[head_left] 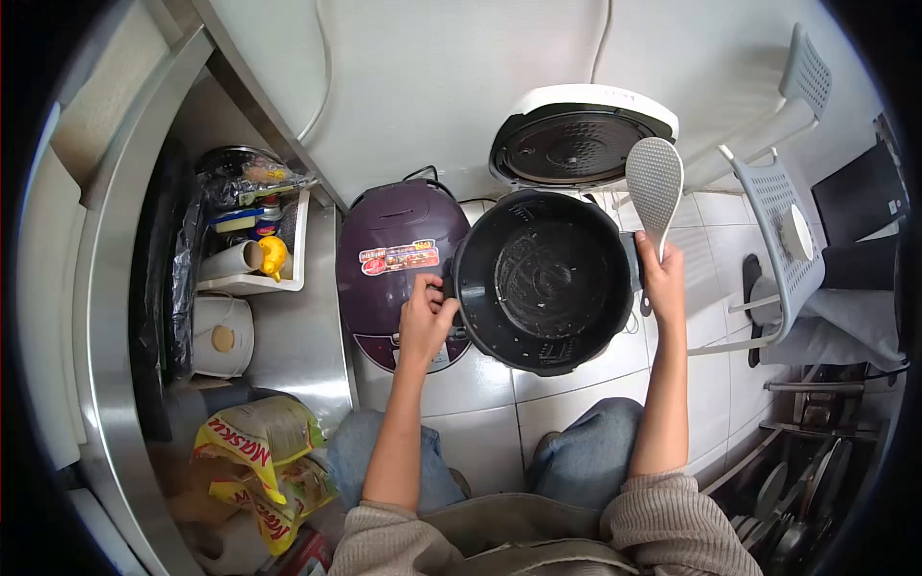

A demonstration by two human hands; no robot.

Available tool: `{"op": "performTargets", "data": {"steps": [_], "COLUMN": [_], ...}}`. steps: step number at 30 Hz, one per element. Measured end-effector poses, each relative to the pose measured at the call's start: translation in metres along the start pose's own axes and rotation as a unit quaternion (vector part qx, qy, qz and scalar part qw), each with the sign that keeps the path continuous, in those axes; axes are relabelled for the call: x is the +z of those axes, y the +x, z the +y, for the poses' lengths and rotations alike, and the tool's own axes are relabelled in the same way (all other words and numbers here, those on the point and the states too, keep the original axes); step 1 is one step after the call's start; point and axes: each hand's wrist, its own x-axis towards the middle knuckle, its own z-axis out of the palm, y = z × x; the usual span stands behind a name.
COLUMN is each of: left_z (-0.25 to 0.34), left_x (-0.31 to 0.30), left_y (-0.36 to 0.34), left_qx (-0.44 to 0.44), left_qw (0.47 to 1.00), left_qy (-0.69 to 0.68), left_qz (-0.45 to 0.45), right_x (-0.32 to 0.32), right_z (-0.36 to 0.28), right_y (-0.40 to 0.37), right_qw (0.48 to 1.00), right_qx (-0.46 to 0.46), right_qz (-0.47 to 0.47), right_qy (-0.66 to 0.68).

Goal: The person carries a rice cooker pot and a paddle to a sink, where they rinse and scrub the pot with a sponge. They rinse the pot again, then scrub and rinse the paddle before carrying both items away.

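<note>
A black rice cooker inner pot (549,288), with pale smears and rice bits stuck inside, is held up in front of me, its mouth facing me. My left hand (427,322) is closed on the pot's left handle. At the opposite handle, my right hand (661,283) is closed on the pot and also grips a white rice paddle (655,187), blade upward. Behind the pot stands a rice cooker with its white-rimmed lid (581,139) raised; the pot hides most of its body. A purple rice cooker (399,226), lid down, is just left of the pot.
At left, a steel shelf (307,336) carries a white basket (300,240) of bottles and cups, a white bucket (223,336) and yellow packets (259,437). Grey perforated chairs (768,216) stand at right. A rack of dishes (807,490) is at lower right.
</note>
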Motion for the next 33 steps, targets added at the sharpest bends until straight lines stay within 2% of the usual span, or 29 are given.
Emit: {"op": "performTargets", "data": {"steps": [2,3,5,7,9,11,13,14,15,17,18,21,22,25,26,29,30,31,33], "left_z": [0.022,0.02,0.022,0.019,0.01,0.004,0.005,-0.003,-0.002,0.002,0.006,0.0,-0.002,0.001,0.005,-0.013,-0.006,-0.021,-0.006], "left_x": [0.003,0.023,0.019,0.01,0.0,-0.012,-0.025,-0.028,-0.029,-0.031,-0.033,-0.028,-0.022,-0.006,0.0,-0.002,-0.003,-0.003,0.001], "left_y": [-0.009,-0.008,-0.009,-0.004,0.0,0.004,0.003,0.006,0.005,0.003,0.002,0.007,0.008,0.009,0.009,0.012,0.003,-0.001,-0.031], "left_qx": [-0.031,-0.038,0.08,0.11,0.14,0.151,0.108,0.144,0.145,0.082,0.01,-0.102,-0.115,-0.129,-0.106,-0.121,-0.113,-0.117,-0.154], "left_qw": [0.991,0.994,0.977,0.965,0.948,0.939,0.947,0.947,0.947,0.966,0.981,0.983,0.979,0.976,0.985,0.988,0.988,0.987,0.974], "left_qy": [0.1,0.071,0.046,-0.126,-0.187,-0.181,-0.152,-0.134,-0.134,-0.124,-0.127,-0.147,-0.16,-0.148,-0.132,-0.086,-0.09,-0.091,-0.158], "left_qz": [0.083,0.079,0.189,0.201,0.216,0.25,0.261,0.254,0.253,0.212,0.148,-0.03,-0.058,-0.095,-0.041,-0.031,-0.047,-0.058,-0.041], "right_x": [0.003,-0.006,0.001,0.007,0.005,0.003,0.002,0.002,0.002,0.002,0.003,0.0,-0.002,-0.004,-0.007,-0.002,0.001,0.0,0.001], "right_z": [0.005,-0.004,-0.006,-0.003,0.001,0.002,0.005,0.005,0.004,0.0,-0.001,-0.002,-0.003,-0.009,-0.007,-0.01,-0.018,-0.025,-0.047], "right_y": [0.0,0.004,0.001,0.001,0.001,0.002,0.003,0.003,0.002,0.001,0.0,-0.004,-0.005,-0.009,-0.006,-0.011,-0.007,-0.008,-0.015], "right_qw": [1.0,0.998,1.0,0.999,0.999,0.999,0.998,0.999,0.999,0.999,0.999,0.999,0.999,0.999,0.998,0.998,0.998,0.997,0.998], "right_qx": [-0.013,-0.018,-0.002,-0.01,-0.02,-0.031,-0.031,-0.01,-0.01,-0.01,-0.011,0.014,0.024,0.038,0.031,0.039,0.039,0.044,0.019], "right_qz": [0.002,0.015,0.008,0.019,0.021,0.018,0.017,0.015,0.016,0.011,0.011,0.018,-0.004,-0.026,-0.037,-0.039,-0.032,-0.047,-0.057], "right_qy": [-0.021,-0.058,-0.026,-0.034,-0.036,-0.039,-0.059,-0.05,-0.05,-0.045,-0.046,-0.05,-0.041,-0.023,-0.033,0.003,0.039,0.029,-0.016]}}
